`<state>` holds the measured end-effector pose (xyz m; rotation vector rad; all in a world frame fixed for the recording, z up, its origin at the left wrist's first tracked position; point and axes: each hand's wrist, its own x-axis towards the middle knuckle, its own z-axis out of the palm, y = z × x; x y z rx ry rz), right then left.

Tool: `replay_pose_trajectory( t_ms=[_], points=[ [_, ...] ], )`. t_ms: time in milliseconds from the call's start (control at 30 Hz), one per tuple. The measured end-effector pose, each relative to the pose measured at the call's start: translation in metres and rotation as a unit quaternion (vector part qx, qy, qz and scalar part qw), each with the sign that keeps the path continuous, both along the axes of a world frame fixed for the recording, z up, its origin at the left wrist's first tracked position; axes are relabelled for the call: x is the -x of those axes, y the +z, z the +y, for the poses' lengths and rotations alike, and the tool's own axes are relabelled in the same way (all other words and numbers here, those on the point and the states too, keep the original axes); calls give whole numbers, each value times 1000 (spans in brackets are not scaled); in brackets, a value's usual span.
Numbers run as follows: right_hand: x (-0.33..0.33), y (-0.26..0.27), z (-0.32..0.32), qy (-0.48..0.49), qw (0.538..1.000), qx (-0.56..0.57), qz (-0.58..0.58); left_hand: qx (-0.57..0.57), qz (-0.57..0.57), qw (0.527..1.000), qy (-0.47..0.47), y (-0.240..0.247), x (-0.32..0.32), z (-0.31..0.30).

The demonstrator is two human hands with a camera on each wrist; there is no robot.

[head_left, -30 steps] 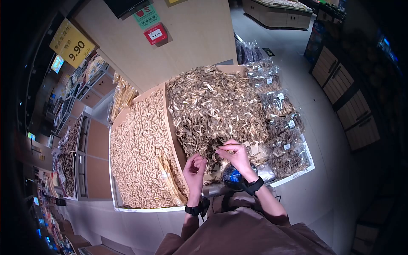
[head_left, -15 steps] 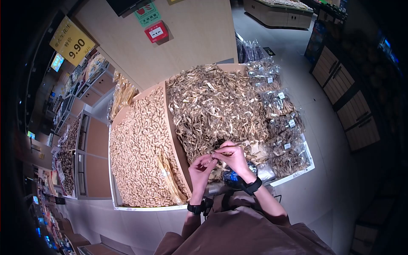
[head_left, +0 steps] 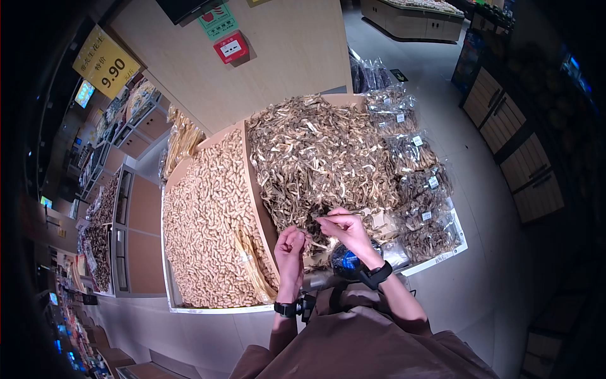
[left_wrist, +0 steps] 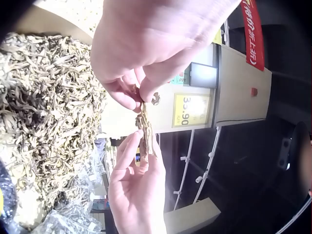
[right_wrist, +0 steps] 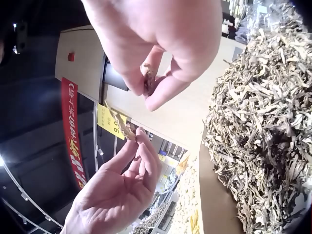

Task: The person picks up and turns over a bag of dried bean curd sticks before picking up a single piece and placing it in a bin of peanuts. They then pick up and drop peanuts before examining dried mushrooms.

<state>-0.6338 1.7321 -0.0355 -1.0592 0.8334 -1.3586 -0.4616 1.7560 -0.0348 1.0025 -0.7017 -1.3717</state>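
Observation:
Over the front of a heap of dried mushrooms [head_left: 322,158], my two hands face each other at about the same height. My left hand [head_left: 290,252] pinches a thin, wrinkled dried mushroom strip [right_wrist: 122,124] between thumb and fingertips. Opposite it, my right hand [head_left: 348,230] pinches a short brownish dried mushroom piece [right_wrist: 149,82], mostly covered by the fingers. A gap shows between the hands in the head view; in the left wrist view their pieces overlap.
A divider [head_left: 257,196] separates the mushrooms from the peanuts [head_left: 205,221], where a yellowish bundle [head_left: 252,268] lies. Bagged dried goods [head_left: 413,155] line the right side. A dark blue plastic-wrapped thing [head_left: 346,260] sits by the right wrist, at the stall's front.
Half a second ago the hands met at their fingertips. Since then the left hand has drawn back to the left, leaving a gap between them.

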Motion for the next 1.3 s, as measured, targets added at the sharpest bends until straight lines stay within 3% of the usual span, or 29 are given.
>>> replay_pose_trajectory(
  t_ms=[67, 333, 367, 433, 500, 700, 767, 967, 1100, 1300],
  points=[
    [-1, 0, 0, 6, 1000, -4, -18, -43, 22, 999, -7, 2, -3, -1],
    [-4, 12, 4, 24, 988, 46, 147, -29, 80, 996, -33, -2, 1, 0],
    [-5, 9, 5, 24, 988, 46, 147, -27, 90, 995, -36, -2, 2, 0],
    [-9, 4, 5, 38, 998, 20, 39, -25, 94, 994, -39, -3, 2, 0],
    [-8, 2, 4, 47, 997, 29, 49, -23, 98, 994, -42, -4, 2, 0],
    [-8, 5, 6, 61, 998, -3, 32, -43, 45, 997, -37, -1, 7, 0],
    [-8, 4, 6, 64, 998, -15, 13, -12, -5, 996, -94, -17, -4, 0],
    [-6, 6, 6, 49, 996, 1, 77, -3, -38, 996, -78, -5, 5, 0],
    [-8, 0, 3, 21, 995, 56, 83, -13, -68, 996, -52, 3, 9, 1],
    [-7, 5, 3, -2, 991, 100, 92, 75, -188, 978, -60, 7, 4, 0]
  ],
)
